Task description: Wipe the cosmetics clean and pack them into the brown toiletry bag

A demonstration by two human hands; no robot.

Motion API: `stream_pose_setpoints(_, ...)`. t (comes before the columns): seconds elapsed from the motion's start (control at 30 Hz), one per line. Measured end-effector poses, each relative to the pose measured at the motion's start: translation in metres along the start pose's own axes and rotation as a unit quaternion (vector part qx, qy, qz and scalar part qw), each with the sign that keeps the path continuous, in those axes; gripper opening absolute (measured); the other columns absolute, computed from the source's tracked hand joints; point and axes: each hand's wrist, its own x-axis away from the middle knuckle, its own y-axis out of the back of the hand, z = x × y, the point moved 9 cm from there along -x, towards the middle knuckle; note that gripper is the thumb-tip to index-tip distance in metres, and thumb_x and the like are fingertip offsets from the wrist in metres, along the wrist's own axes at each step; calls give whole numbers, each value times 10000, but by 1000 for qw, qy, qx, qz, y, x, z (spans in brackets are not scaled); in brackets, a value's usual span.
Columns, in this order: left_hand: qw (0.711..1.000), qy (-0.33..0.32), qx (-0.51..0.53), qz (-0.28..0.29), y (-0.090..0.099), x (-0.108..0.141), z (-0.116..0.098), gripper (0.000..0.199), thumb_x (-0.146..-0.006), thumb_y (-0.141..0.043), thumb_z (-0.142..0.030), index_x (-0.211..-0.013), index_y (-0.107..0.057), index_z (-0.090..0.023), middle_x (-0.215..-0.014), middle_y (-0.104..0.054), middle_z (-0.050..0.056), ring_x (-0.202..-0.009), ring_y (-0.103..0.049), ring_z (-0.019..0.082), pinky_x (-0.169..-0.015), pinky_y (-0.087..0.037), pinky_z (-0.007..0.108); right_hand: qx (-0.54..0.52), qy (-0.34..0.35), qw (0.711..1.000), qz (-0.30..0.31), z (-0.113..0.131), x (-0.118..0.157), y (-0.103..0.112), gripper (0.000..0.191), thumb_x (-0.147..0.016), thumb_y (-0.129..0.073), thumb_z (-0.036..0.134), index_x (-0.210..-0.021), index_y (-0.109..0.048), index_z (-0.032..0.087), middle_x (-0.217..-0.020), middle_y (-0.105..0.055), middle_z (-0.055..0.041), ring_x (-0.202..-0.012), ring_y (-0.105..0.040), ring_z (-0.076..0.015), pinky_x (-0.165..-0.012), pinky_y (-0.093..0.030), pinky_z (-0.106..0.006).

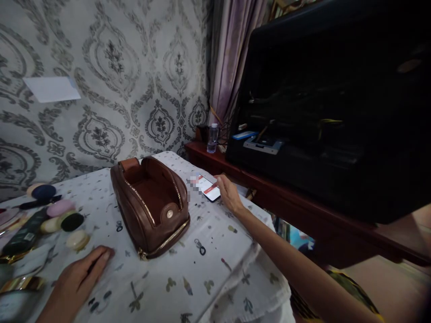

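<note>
A brown leather toiletry bag (pixel 148 208) sits unzipped on the patterned tablecloth, its inside bare and a round snap on its tab. Beyond its right side, my right hand (pixel 228 193) grips the edge of a smartphone (pixel 210 189) with a lit white and red screen. The thumb lies over the phone's edge; the fingers beneath are mostly hidden. Near the bag's front left corner, my left hand (pixel 84 276) rests on the cloth with thumb and forefinger stretched out, holding nothing. A small cream jar (pixel 77 240) stands just beyond it.
Several cosmetics crowd the left, among them a dark green tube (pixel 27 231) and a pink rounded item (pixel 60 207). A water bottle (pixel 212 138) stands on the red wooden cabinet (pixel 202 150), beside a large black television (pixel 323 112). The tablecloth (pixel 232 251) hangs over the right edge.
</note>
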Motion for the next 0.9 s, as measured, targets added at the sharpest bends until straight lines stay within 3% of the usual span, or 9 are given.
stream_pose_setpoints(0.23,1000,-8,8,16,-5,0,2,422,-862,-470,-611,-947,-692,-263,-702,-711,-33,-635,-682,166,-601,-544,187,-4,-1,1000,-1,0,1,1,539,-983,-235,567,-1101,-611,201,-867,-705,-78,-852,-624,-253,-816,-456,-366)
stream_pose_setpoints(0.37,1000,5,6,-23,0,2,-2,465,-879,-418,-631,-926,-695,-261,-645,-684,-24,-653,-683,182,-630,-553,206,-5,-4,1000,-1,-1,0,1,537,-982,-235,563,-1098,-613,199,-867,-701,-79,-846,-620,-254,-814,-455,-370)
stream_pose_setpoints(0.5,1000,-2,3,-10,-1,1,-5,447,-866,-452,-628,-937,-700,-263,-801,-745,-10,-740,-709,189,-652,-558,207,-6,-3,1000,-1,0,1,1,536,-980,-241,569,-1094,-614,201,-863,-703,-79,-848,-621,-252,-816,-454,-365)
stream_pose_setpoints(0.9,1000,0,9,15,-1,-1,-9,442,-876,-429,-618,-909,-682,-258,-619,-675,-44,-574,-653,148,-575,-521,174,-5,-3,1000,-5,1,1,2,532,-983,-241,565,-1083,-613,197,-871,-709,-78,-852,-622,-252,-826,-455,-363)
